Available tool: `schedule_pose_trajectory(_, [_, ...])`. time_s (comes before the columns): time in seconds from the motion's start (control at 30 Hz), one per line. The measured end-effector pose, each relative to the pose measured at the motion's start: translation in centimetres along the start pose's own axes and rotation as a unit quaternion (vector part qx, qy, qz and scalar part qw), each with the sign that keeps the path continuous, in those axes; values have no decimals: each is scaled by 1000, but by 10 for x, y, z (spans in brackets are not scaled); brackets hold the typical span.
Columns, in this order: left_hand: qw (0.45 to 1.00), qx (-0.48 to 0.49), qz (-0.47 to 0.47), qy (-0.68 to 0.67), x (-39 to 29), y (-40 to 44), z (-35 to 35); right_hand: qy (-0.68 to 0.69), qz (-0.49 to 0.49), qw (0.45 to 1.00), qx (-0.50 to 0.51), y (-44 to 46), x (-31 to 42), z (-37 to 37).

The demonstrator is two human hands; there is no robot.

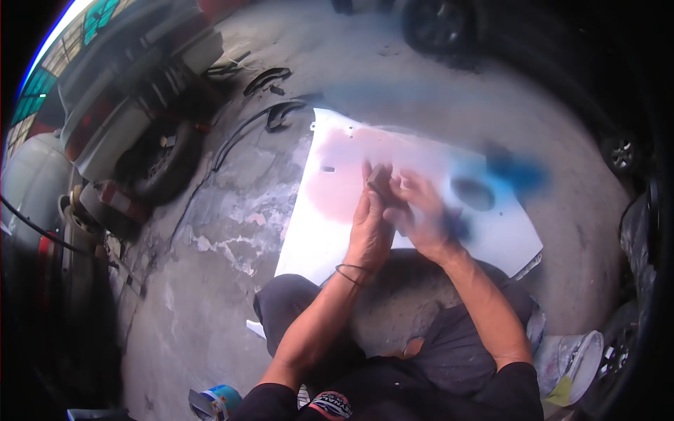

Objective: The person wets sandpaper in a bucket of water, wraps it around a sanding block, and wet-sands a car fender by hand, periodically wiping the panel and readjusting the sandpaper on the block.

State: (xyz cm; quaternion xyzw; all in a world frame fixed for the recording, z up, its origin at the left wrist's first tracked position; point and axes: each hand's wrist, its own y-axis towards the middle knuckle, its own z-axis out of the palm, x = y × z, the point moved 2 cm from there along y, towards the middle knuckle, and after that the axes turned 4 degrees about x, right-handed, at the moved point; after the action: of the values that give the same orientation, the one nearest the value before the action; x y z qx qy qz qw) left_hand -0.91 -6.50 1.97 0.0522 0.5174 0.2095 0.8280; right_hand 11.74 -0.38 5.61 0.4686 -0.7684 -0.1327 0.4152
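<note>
My left hand (371, 228), with a dark band at its wrist, is closed around a small brownish-grey block (380, 179) that sticks up between thumb and fingers. Close against it on the right is my right hand (425, 216), smeared by motion; its fingers are bent toward the block, but whether they grip anything cannot be made out. Both hands are above a white car body panel (298, 242) that lies in front of my knees. Pinkish patches cover its upper left part, and a dark oval opening shows on its right side.
A white bucket (572, 365) stands at my lower right, and a blue-labelled can (220, 400) at lower left. Black trim strips (267, 81) lie on the concrete floor beyond the panel. Car parts and a tire (165, 165) crowd the left; a car wheel (439, 24) is at the top.
</note>
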Motion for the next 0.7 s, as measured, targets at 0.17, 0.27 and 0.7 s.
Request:
schedule_pose_trajectory(0.17, [975,55,-27,-215,16,2,8,193,167,967,23,-6,-1,-23])
schedule_pose_trajectory(0.27, [971,63,-83,-214,9,9,32,136,113,984,0,-12,-14,-47])
schedule_pose_trajectory(0.7, [986,14,-164,-33,4,9,-14,-26,699,715,-14,-430,-100,-257])
